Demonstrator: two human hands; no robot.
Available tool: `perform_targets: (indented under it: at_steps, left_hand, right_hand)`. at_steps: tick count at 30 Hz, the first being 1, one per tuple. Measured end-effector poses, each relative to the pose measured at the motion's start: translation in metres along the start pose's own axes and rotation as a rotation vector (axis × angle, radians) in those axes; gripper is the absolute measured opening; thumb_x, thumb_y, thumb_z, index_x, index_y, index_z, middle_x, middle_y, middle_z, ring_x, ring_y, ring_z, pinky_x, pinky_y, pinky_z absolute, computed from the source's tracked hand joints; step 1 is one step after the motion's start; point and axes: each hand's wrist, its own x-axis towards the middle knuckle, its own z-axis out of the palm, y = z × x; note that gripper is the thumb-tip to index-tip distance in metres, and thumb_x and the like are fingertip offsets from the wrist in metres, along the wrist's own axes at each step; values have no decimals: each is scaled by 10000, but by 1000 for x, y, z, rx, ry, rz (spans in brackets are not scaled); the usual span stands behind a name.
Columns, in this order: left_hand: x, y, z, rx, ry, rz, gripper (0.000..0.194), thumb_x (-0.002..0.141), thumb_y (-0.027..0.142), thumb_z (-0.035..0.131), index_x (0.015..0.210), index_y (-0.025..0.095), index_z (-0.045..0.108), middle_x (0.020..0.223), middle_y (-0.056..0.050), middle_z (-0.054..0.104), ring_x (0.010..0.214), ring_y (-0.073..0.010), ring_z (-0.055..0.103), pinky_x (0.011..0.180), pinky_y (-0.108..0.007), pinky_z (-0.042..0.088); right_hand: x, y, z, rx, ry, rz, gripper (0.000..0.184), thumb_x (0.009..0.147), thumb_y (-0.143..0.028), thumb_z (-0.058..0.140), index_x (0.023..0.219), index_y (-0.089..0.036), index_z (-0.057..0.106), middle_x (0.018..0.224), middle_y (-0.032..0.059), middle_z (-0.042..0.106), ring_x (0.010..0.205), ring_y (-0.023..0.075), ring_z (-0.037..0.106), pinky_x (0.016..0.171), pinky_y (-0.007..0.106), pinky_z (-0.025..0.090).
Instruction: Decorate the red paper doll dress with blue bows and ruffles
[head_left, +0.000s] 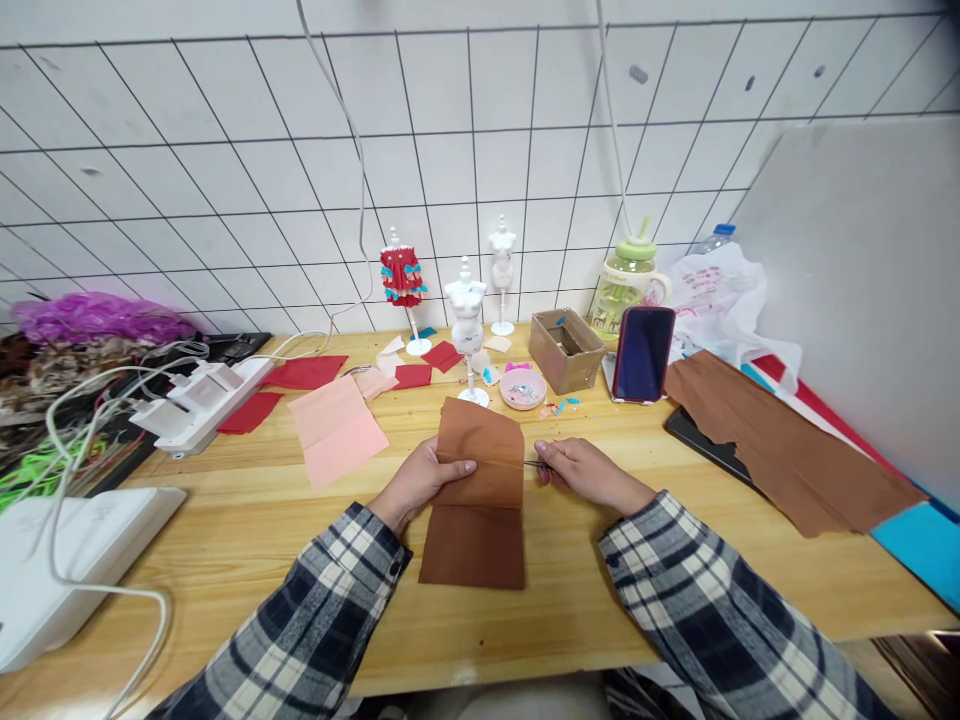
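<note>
A creased brown paper-like sheet (480,480) stands partly raised over the table in front of me, its lower part darker and lying flatter. My left hand (427,478) grips its left edge, thumb on top and fingers behind. At the right edge of the sheet, my right hand (581,472) is closed around small dark scissors (538,464), whose blades point left at the sheet. Most of the scissors' handles are hidden by the fingers. Just beyond the sheet stands a white mini dress form (466,310).
Behind are another white dress form (502,270) and one in a red ruffled dress (403,275). A pink bowl (523,388), cardboard box (568,350), phone (643,353) and green-lidded jug (626,285) stand right of centre. Pink sheet (337,428), power strip (214,405) left; larger brown sheet (795,445) right.
</note>
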Motion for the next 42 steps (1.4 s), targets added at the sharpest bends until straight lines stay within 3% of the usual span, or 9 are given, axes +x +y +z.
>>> perform_targets:
  at_steps: [5, 11, 17, 25, 33, 42]
  left_hand:
    - [2, 0, 0, 18, 42, 14, 547, 612, 261, 833, 1113, 128, 657, 1148, -147, 690, 1032, -305, 659, 943, -443, 480]
    - [1, 0, 2, 45, 18, 41, 564, 637, 239, 816, 1160, 142, 631, 1211, -140, 660, 1082, -303, 635, 978, -455, 456]
    - [2, -2, -1, 34, 45, 50, 592, 608, 243, 833, 1153, 147, 624, 1187, -140, 673, 1077, -314, 637, 970, -467, 461]
    - [2, -1, -2, 59, 27, 42, 594, 605, 251, 833, 1151, 146, 626, 1201, -142, 665, 1094, -323, 625, 968, -455, 461]
    - [3, -2, -3, 50, -3, 42, 576, 627, 213, 817, 1156, 132, 604, 1194, -149, 665, 1070, -304, 635, 963, -437, 458]
    - [4, -4, -4, -17, 24, 79, 600, 623, 179, 818, 1179, 151, 594, 1249, -139, 634, 1090, -293, 623, 972, -425, 452]
  right_hand:
    - [1, -1, 2, -23, -31, -15, 671, 947, -589, 223, 667, -178, 673, 664, 33, 636, 649, 157, 556, 645, 244, 372]
    - [1, 0, 3, 58, -40, 28, 698, 936, -616, 205, 655, -167, 659, 550, 8, 542, 549, 136, 496, 588, 241, 356]
    - [2, 5, 2, 172, -129, 113, 726, 912, -659, 197, 617, -158, 632, 426, -24, 422, 426, 115, 418, 512, 243, 344]
    - [1, 0, 4, 196, -139, 80, 701, 911, -657, 211, 608, -168, 612, 433, -22, 430, 435, 118, 422, 508, 244, 338]
    - [3, 1, 7, 46, -99, 14, 669, 942, -594, 203, 623, -178, 619, 611, 26, 598, 591, 145, 526, 629, 250, 385]
    - [2, 10, 1, 6, -41, 34, 658, 940, -609, 209, 657, -179, 619, 629, 26, 596, 618, 153, 521, 631, 254, 364]
